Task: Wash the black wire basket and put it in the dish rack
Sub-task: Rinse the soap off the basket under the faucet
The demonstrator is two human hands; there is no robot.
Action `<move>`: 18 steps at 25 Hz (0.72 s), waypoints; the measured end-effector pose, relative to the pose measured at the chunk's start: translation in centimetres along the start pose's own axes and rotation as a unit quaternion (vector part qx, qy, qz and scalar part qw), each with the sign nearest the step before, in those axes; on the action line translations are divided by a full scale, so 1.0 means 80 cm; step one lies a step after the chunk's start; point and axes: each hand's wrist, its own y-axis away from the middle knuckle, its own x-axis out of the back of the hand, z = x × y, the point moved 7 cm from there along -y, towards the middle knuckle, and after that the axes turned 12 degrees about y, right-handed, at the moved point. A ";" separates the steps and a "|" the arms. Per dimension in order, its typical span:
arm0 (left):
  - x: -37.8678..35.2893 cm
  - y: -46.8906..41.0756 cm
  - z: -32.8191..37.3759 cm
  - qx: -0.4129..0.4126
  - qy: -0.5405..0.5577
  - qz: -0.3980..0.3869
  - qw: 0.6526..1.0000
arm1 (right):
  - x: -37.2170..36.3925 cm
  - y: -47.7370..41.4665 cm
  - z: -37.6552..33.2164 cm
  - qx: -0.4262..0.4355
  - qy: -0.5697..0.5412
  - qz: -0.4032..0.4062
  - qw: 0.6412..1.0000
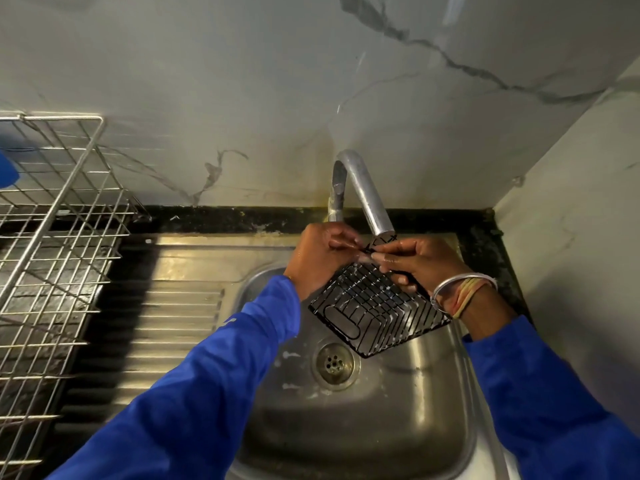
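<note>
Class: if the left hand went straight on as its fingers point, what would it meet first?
The left hand would probably meet the right hand, whose fingertips face it over the black wire basket; depth unclear.

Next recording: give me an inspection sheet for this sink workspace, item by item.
Surface: steel sink, wet, with foam flecks; ribbed drainboard to its left.
Job's things: basket held tilted over the bowl under the faucet, foam on its wires; rack stands at left.
Clutter: blue item at the rack's far edge, cut off.
Grippers: left hand and right hand both grip the basket's upper edge.
Cables: nothing seen.
Surroundings: marble-look wall, black counter.
</note>
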 end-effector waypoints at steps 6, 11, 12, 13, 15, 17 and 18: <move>0.002 0.006 -0.002 -0.017 0.012 0.000 1.000 | -0.007 -0.002 -0.008 -0.031 -0.022 -0.005 0.999; -0.014 0.020 -0.010 -0.100 -0.083 -0.018 0.991 | -0.010 0.003 -0.002 -0.044 -0.025 -0.011 0.999; -0.019 0.021 -0.011 -0.112 -0.103 -0.025 0.988 | -0.011 0.004 -0.001 -0.044 -0.025 -0.015 0.999; -0.024 0.020 -0.013 -0.108 -0.105 -0.035 0.988 | -0.011 0.005 0.000 -0.044 -0.028 -0.020 0.998; -0.033 0.018 -0.013 -0.079 -0.068 -0.064 0.993 | -0.010 0.006 0.003 -0.044 -0.031 -0.020 0.998; -0.043 0.014 -0.010 -0.063 -0.029 -0.088 0.994 | -0.005 0.008 0.007 -0.047 -0.033 -0.002 0.998; -0.047 0.012 -0.008 -0.061 -0.017 -0.096 0.993 | -0.001 0.009 0.009 -0.047 -0.038 0.006 0.998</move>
